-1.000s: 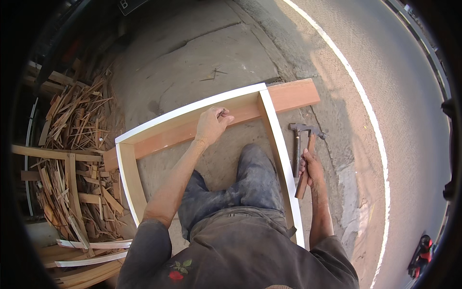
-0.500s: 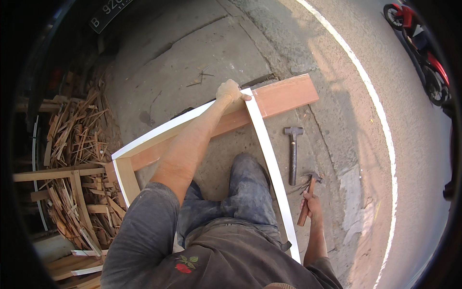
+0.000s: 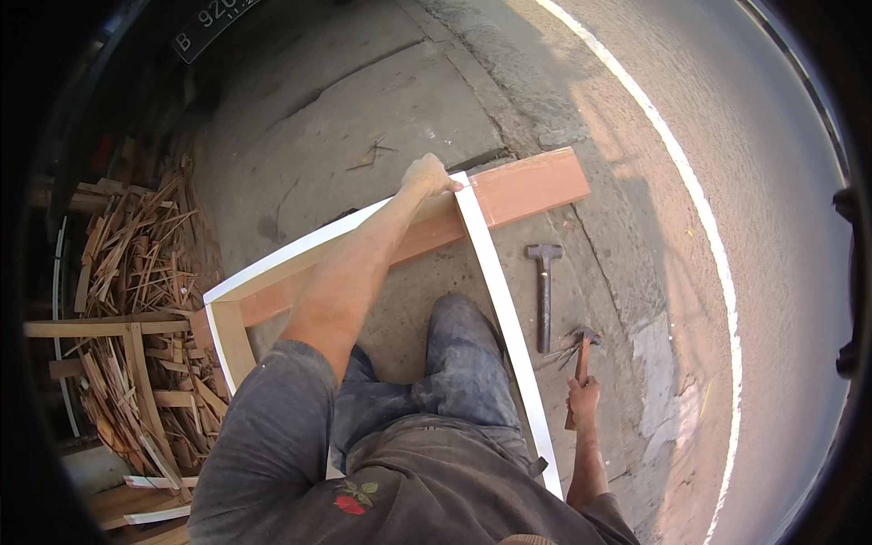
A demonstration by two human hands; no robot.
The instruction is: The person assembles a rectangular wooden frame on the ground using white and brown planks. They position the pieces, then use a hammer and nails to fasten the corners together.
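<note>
My left hand [image 3: 431, 176] is closed on the far corner of a white-edged wooden frame [image 3: 498, 272], where two of its boards meet. Under that far side lies a reddish-brown plank [image 3: 536, 184], sticking out to the right past the corner. Low on the right, my right hand [image 3: 584, 400] grips the wooden handle of a claw hammer [image 3: 581, 359], its head pointing away from me. Several nails [image 3: 565, 351] appear beside the hammer head, partly hidden. A second, heavier hammer [image 3: 544, 295] with a dark handle rests on the concrete between the frame and my right hand.
Scrap wood strips [image 3: 145, 254] are heaped at the left, with a wooden rail [image 3: 118, 327] across them. A vehicle's plate [image 3: 213, 27] shows at the top left. Along the right runs a road with a white line [image 3: 677, 136]. My knee [image 3: 463, 336] is inside the frame.
The claw hammer's handle stands more in line with my right forearm. The whole view has shifted slightly, and a red motorcycle on the road has left it. My left hand keeps its corner.
</note>
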